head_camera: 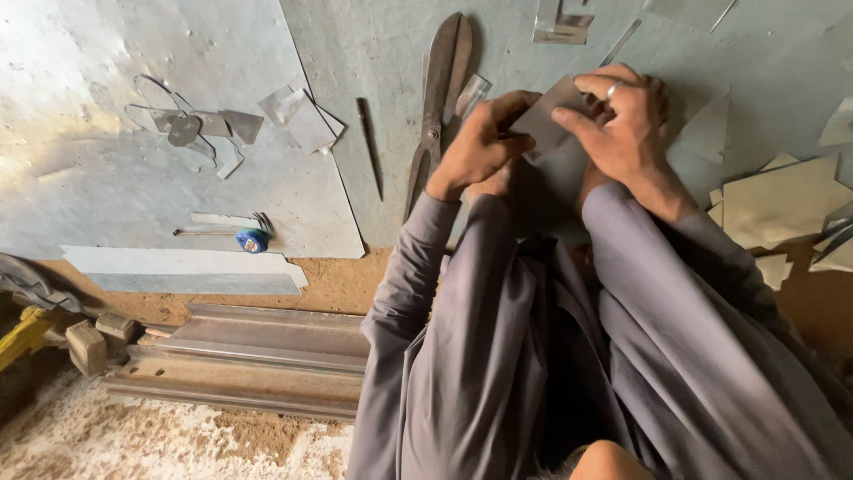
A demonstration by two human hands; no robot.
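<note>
Just left of my left hand [480,142] the big tin snips [440,107] lie lengthwise on the metal sheet [382,44], with a thin rod [370,147] beyond them, so that side is tight. To my right, past my right hand [626,120], stacked offcuts [782,204] crowd the sheet's edge. Bare sheet lies open above my hands, up to a small folded scrap [560,27], and the far-left sheet [89,89] has room around its scattered scraps [200,133].
</note>
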